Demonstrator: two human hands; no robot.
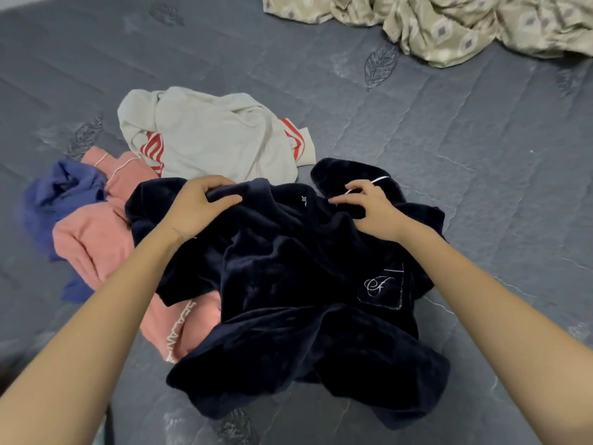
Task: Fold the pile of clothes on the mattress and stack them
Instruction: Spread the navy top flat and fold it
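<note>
Pink garment [93, 242] reads perhaps "SEALAN"; navy pocket [382, 292], "F".

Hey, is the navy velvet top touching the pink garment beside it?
Touching. The head view shows the navy top lying over the right edge of the pink garment, overlapping it with no gap between them.

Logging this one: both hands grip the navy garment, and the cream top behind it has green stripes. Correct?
Not quite: the head view shows red stripes on the cream top. The left hand and right hand do grip the navy garment.
</note>
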